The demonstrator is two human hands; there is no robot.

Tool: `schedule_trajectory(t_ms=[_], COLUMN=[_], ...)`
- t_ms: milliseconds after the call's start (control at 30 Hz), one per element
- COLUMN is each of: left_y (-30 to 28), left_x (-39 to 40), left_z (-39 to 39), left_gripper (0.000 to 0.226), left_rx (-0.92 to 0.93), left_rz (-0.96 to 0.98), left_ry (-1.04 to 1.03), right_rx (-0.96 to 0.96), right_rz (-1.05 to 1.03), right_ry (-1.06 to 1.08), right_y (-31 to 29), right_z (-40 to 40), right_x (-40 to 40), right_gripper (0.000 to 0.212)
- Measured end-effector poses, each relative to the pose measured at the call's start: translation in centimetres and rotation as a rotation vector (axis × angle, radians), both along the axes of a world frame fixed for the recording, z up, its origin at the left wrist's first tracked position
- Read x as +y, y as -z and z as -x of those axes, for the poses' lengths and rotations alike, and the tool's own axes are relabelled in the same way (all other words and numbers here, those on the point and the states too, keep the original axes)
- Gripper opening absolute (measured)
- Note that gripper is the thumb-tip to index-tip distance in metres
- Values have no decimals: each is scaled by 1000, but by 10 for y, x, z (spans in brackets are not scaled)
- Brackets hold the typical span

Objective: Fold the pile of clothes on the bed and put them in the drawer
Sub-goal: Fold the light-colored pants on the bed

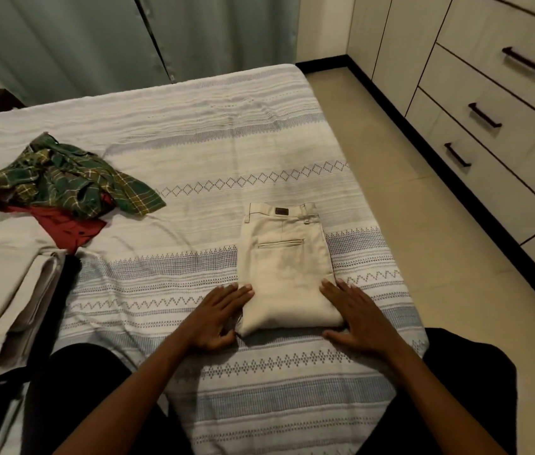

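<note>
1. Folded beige trousers (pixel 287 267) on the bed (pixel 213 133), near its right edge, waistband on the far side, back pocket facing up.
2. Left hand (pixel 218 318) flat on the bedcover, fingers straight and relaxed, fingertips touching the left edge of the trousers; nothing grasped.
3. Right hand (pixel 359 315) flat on the bedcover on the other side, fingers stretched out and released, touching the right lower edge of the trousers; nothing grasped.
4. Crumpled green checked shirt (pixel 72 177) far left on the bed, well apart from the trousers, lying on top of a red garment (pixel 64 224).
5. Light folded fabric with a dark edge (pixel 29 297) at the left of the view, near the red garment; kind of cloth not possible to tell.
6. Drawers (pixel 489 136) with dark handles on the right, across a strip of tiled floor (pixel 407 208), all closed.
7. Grey-green curtain (pixel 95 37) behind the far end of the bed.
</note>
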State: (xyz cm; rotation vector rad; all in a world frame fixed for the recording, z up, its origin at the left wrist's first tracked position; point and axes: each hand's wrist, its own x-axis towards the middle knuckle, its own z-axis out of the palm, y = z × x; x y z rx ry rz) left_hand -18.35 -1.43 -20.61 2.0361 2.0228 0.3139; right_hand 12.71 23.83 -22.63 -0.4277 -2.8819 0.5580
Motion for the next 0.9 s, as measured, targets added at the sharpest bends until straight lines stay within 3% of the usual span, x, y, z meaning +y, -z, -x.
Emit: schedule_trajectory(t_ms=[167, 367, 400, 467, 600, 767, 900], left_y=[-7, -13, -15, -26, -66, -84, -81], left_x=[3, 28, 34, 46, 78, 140, 181], left_z=[2, -18, -18, -17, -17, 11, 30], left_gripper=[100, 74, 69, 57, 24, 41, 36], left_rx=[123, 201, 153, -124, -633, -710, -590], left_rz=[28, -206, -249, -296, -300, -436, -428], left_ry=[7, -36, -49, -179, -643, -918, -1030], right_rx=[-6, 143, 158, 200, 330, 377, 350], right_rz=[-85, 24, 124, 344, 680, 684, 583], right_ry=[42, 46, 105, 250, 461, 638, 762], right_y=[-1, -24, -35, -56, -80, -109, -102], right_z=[1, 22, 29, 46, 86, 151, 194], right_x=[3, 22, 23, 25, 37, 58, 83], right_gripper=[91, 58, 59, 61, 60, 48, 51])
